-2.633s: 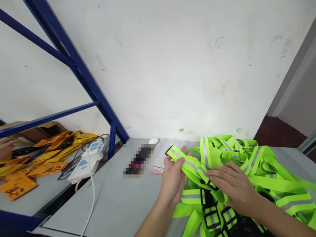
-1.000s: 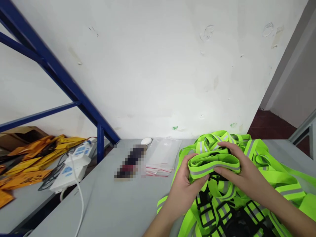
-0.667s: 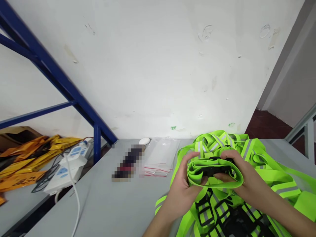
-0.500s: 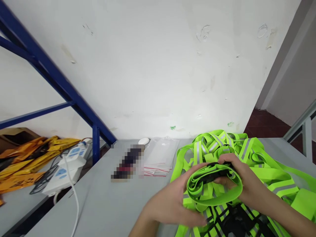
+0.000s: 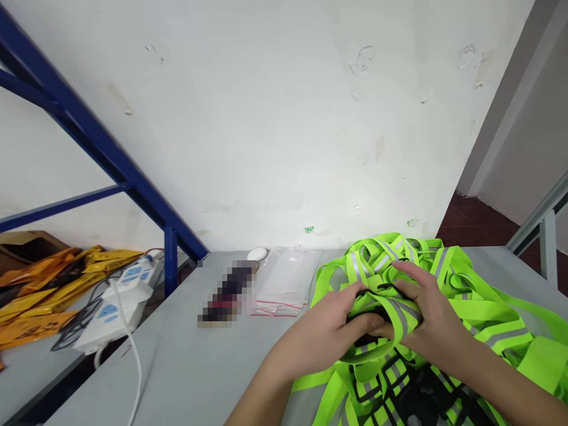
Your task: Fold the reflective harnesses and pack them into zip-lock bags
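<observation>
Grip: our left hand [image 5: 317, 334] and right hand [image 5: 437, 331] pinch a bright green cloth strap roll with silver stripes [image 5: 403, 315] | Place: over the messy green strap pile [image 5: 501, 316] on the flat grey counter [image 5: 199, 367] | Why: both sides held, maybe so loops don't pop open

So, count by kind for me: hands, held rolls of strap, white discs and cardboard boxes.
Hands: 2, left hand and right hand
Roll: 1
Disc: 1
Box: 1, partly in view
Total: 5
</observation>
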`<state>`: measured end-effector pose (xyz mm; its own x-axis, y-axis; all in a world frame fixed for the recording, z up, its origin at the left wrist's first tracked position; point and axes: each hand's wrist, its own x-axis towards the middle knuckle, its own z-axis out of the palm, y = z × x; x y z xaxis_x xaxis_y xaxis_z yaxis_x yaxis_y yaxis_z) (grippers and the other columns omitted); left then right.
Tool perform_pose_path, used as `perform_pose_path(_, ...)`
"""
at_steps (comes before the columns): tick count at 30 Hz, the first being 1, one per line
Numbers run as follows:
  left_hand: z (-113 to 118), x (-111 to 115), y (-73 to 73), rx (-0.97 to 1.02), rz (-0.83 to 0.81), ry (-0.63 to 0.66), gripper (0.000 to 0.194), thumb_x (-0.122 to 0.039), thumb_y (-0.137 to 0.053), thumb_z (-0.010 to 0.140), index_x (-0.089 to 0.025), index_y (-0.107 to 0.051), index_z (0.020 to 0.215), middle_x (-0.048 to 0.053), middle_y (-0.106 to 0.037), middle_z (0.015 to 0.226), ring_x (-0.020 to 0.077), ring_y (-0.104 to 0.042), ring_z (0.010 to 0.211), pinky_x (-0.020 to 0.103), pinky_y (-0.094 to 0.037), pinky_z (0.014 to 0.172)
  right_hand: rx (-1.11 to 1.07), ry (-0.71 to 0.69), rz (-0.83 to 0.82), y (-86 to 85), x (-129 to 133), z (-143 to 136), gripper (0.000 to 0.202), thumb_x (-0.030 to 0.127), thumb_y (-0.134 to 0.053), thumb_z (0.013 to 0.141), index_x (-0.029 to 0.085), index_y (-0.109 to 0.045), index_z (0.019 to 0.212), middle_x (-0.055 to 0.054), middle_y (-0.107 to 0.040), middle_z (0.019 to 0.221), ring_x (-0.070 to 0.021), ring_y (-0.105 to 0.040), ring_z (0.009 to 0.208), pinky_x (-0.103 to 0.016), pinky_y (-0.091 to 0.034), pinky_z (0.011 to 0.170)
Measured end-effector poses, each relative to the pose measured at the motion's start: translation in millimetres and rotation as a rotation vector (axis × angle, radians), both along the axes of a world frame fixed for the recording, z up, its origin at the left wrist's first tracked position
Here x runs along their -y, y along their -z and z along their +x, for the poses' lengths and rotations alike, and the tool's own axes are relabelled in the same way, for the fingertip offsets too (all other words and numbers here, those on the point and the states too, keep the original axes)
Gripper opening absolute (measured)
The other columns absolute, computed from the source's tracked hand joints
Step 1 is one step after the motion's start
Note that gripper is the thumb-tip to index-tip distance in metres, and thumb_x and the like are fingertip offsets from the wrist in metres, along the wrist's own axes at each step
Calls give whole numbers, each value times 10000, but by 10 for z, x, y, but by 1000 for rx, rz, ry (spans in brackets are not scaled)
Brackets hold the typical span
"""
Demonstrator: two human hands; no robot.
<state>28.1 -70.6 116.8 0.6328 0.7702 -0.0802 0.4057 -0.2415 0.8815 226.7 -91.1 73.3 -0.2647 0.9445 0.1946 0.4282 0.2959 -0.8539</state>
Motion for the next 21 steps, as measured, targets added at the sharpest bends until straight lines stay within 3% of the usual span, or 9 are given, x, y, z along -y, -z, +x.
perform_pose_path(3, 1, -104, 103, 121, -88, -56, 354, -281, -492, 911, -236, -542, 1258, 22, -670, 1115, 203, -614, 997, 308, -480, 880, 122, -11, -95, -149, -35, 4, 929, 345, -725, 770, 277, -150, 1497, -134, -604, 1215, -284, -658, 1026, -394, -551, 810)
perform_pose_path(6, 4, -147, 204, 169, -132, -101, 420, -308, -481, 917, -233, -482, 1330, 50, -633, 1222, 224, -597, 1075, 346, -470, 941, 302, -77, -119, -269, -56, 40, 890, 359, -668, 813, 334, -119, 1514, -129, -517, 1378, -320, -567, 1203, -409, -524, 866)
perform_pose_path(12, -57, -181, 200, 160, -138, -106, 410, -343, -450, 928, -235, -495, 1320, 56, -628, 1238, 229, -579, 1125, 371, -450, 991, 501, -179, 30, -304, -53, 108, 816, 310, -587, 866, 348, -103, 1521, -71, -470, 1456, -283, -527, 1252, -403, -475, 947)
perform_pose_path(16, -102, -190, 160, 155, -192, -43, 400, -304, -490, 899, -237, -522, 1291, 42, -655, 1167, 223, -606, 1047, 339, -496, 902, 563, -162, 219, -265, -70, 52, 715, 267, -605, 839, 302, -269, 1468, -66, -512, 1419, -279, -520, 1249, -422, -447, 985)
perform_pose_path(21, -75, -146, 169, 15, -63, -5, 391, -264, -500, 868, -240, -559, 1254, 8, -683, 1018, 213, -607, 947, 324, -483, 845, 602, -135, 308, -216, -95, -4, 567, 144, -546, 819, 208, -419, 1368, -107, -627, 1263, -278, -586, 1145, -441, -449, 971)
